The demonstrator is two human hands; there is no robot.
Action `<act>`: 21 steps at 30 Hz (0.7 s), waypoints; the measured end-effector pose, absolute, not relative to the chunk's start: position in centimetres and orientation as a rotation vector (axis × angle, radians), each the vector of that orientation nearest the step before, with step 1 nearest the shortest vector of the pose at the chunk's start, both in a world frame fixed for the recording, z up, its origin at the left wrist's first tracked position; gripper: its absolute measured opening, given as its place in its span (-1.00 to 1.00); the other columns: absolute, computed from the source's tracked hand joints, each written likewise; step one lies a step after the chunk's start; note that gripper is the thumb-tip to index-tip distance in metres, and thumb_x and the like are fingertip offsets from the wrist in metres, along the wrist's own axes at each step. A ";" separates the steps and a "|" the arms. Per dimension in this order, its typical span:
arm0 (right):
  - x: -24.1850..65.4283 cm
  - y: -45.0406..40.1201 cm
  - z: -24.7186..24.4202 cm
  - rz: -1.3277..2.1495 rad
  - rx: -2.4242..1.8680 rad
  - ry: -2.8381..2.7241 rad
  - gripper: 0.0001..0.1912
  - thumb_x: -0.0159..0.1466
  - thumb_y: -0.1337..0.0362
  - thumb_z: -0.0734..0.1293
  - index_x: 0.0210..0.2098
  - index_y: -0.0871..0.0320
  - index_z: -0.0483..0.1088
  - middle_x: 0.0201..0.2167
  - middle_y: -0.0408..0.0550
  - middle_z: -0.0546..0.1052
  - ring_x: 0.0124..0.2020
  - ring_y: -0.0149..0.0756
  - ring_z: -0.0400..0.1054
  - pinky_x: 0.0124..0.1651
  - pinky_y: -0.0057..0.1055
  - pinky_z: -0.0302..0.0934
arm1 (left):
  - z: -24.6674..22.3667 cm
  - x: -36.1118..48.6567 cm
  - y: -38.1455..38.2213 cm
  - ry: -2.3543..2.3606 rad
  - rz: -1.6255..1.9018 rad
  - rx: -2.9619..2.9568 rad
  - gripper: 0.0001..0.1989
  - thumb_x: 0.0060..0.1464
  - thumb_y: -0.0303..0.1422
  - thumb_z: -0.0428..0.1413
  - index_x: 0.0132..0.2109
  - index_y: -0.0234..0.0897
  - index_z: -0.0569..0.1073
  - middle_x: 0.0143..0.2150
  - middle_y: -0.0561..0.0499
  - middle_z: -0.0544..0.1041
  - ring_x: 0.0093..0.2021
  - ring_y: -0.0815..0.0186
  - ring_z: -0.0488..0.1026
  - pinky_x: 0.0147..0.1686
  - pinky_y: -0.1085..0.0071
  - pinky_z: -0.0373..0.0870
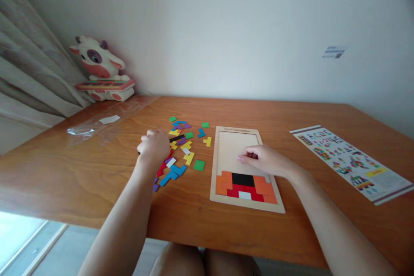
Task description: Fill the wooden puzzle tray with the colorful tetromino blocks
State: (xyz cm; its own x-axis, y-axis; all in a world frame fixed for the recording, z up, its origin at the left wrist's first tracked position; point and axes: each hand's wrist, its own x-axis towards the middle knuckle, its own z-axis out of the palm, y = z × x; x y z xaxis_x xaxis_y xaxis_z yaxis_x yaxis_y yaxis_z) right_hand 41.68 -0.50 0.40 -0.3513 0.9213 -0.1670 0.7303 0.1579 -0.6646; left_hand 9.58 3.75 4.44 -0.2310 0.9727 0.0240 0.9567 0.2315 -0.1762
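My left hand is at the left side of a loose pile of coloured puzzle pieces, its fingers curled down. A small dark edge shows beside it, but what the fingers hold is hidden. My right hand is over the wooden puzzle tray, fingers bent in and thumb near the index finger, with no piece visible in them. At the tray's near end, orange pieces, red pieces, a black block and a white piece lie fitted together. The tray's far part shows bare wood.
A printed pattern sheet lies on the table to the right. Clear plastic wrapping is at the left, in front of a toy cow with a keyboard. A wall stands behind the table, and a curtain hangs at left.
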 end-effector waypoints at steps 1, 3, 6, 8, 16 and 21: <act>41.7 -0.5 0.4 0.981 -1.597 -2.164 -0.54 0.26 -0.13 0.26 -0.37 0.15 0.45 -0.43 -0.05 0.54 -0.41 -0.30 0.33 -0.35 -0.39 0.16 | 4.4 8.8 4.0 -2.377 0.246 -1.874 -0.59 0.10 -0.53 -0.07 0.07 -0.56 0.43 0.00 -0.51 0.47 -0.04 -0.13 0.50 -0.24 0.15 0.46; 41.7 -0.5 0.4 0.980 -1.593 -2.163 -0.55 0.26 -0.13 0.26 -0.37 0.15 0.46 -0.43 -0.06 0.54 -0.40 -0.30 0.33 -0.35 -0.40 0.16 | 4.4 7.5 4.6 -2.372 0.400 -1.977 -0.63 0.04 -0.53 -0.02 -0.02 -0.50 0.51 -0.07 -0.43 0.55 -0.05 -0.09 0.52 -0.22 0.22 0.45; 41.7 -0.5 0.6 0.998 -1.584 -2.153 -0.57 0.27 -0.11 0.27 -0.35 0.15 0.47 -0.41 -0.07 0.55 -0.39 -0.30 0.34 -0.33 -0.40 0.16 | 4.3 6.3 5.3 -2.353 0.433 -2.060 -0.65 0.00 -0.51 0.01 -0.08 -0.45 0.55 -0.10 -0.37 0.59 -0.07 -0.06 0.54 -0.21 0.24 0.45; 41.6 -0.5 0.7 1.005 -1.584 -2.153 -0.57 0.28 -0.10 0.26 -0.34 0.15 0.48 -0.41 -0.07 0.54 -0.40 -0.31 0.34 -0.33 -0.39 0.15 | 4.3 6.1 5.5 -2.322 0.412 -2.077 -0.64 -0.03 -0.50 0.02 -0.09 -0.44 0.57 -0.11 -0.35 0.60 -0.09 -0.08 0.55 -0.22 0.22 0.45; 41.7 -0.5 0.5 0.985 -1.568 -2.138 -0.59 0.26 -0.08 0.29 -0.37 0.16 0.47 -0.45 -0.08 0.52 -0.42 -0.33 0.31 -0.35 -0.41 0.14 | 4.4 5.6 5.9 -2.408 0.438 -2.053 -0.63 -0.15 -0.40 0.16 -0.13 -0.43 0.59 -0.11 -0.40 0.59 -0.11 -0.16 0.54 -0.31 0.21 0.47; 41.7 -0.5 0.6 0.975 -1.577 -2.155 -0.58 0.28 -0.09 0.26 -0.38 0.15 0.46 -0.45 -0.09 0.52 -0.43 -0.34 0.30 -0.38 -0.42 0.12 | 3.8 5.2 6.4 -2.396 0.185 -2.071 -0.66 -0.16 -0.39 0.16 -0.18 -0.45 0.59 -0.15 -0.48 0.58 -0.15 -0.26 0.53 -0.34 0.09 0.46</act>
